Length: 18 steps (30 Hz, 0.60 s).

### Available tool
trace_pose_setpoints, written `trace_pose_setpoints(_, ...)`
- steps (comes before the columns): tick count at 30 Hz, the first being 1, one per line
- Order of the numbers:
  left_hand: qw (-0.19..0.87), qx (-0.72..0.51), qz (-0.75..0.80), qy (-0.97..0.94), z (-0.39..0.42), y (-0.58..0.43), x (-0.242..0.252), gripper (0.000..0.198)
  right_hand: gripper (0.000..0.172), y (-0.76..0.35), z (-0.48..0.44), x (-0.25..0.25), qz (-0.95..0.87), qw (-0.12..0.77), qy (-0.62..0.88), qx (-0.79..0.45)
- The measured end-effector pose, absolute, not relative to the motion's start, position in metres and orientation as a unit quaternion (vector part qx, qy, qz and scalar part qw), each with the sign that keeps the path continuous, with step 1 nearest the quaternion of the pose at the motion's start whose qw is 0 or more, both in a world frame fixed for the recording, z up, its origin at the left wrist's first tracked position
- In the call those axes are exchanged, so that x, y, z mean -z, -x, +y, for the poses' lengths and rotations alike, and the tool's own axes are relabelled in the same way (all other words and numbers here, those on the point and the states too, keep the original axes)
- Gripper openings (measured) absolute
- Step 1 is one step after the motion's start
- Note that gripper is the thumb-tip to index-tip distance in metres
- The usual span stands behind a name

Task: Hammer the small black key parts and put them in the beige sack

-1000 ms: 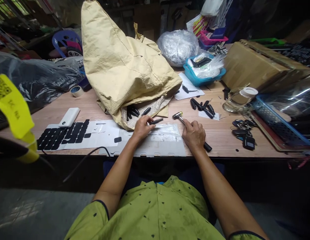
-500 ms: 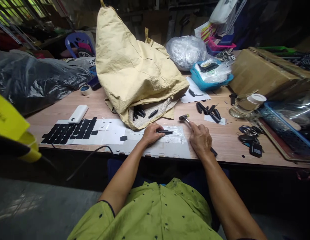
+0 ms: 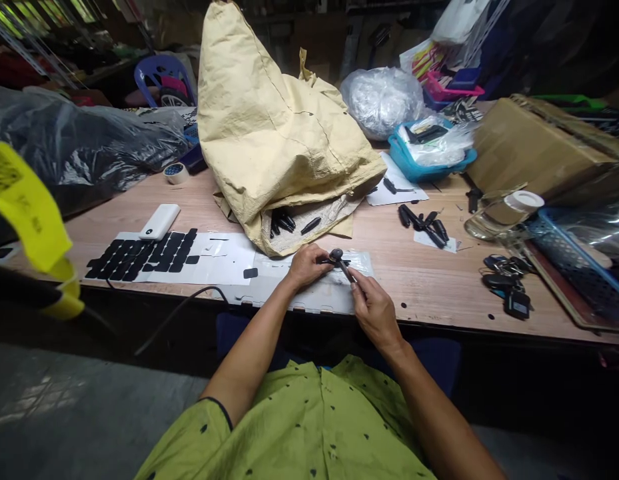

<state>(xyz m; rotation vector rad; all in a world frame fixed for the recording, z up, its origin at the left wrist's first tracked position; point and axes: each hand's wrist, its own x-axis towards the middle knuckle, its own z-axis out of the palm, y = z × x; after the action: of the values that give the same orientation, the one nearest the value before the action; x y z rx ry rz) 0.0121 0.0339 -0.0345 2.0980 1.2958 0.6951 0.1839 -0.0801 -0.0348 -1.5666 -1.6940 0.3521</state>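
My left hand (image 3: 308, 266) rests on the white sheet (image 3: 274, 271), its fingers pinching a slim black pen-like piece (image 3: 328, 262) that lies flat. My right hand (image 3: 375, 305) is wrapped round the handle of a small hammer (image 3: 338, 255). The hammer's head is over the black piece, close to my left fingertips; whether it touches cannot be told. Just beyond my hands, a large cream cloth sack (image 3: 284, 133) gapes towards me, with several black pieces (image 3: 284, 221) in its mouth.
Rows of flat black pieces (image 3: 139, 257) lie at left beside a white power bank (image 3: 160, 222). Rightward are loose black parts (image 3: 425, 223), keys (image 3: 509, 283), a jar (image 3: 504, 215), a blue basket (image 3: 579, 263), a cardboard box (image 3: 539, 147) and a blue tub (image 3: 414, 167).
My right hand has swung the hammer leftward from the bare tabletop to above the black piece. My left hand keeps its hold, and the camera view has shifted slightly.
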Motion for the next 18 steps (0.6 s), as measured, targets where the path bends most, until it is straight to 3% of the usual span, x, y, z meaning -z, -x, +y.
trace_pose_setpoints(18,0.289,-0.267,0.491,-0.778,0.034,-0.014,0.036,0.012,0.040,-0.199,-0.075,0.035,-0.646,0.393,0.646,-0.106)
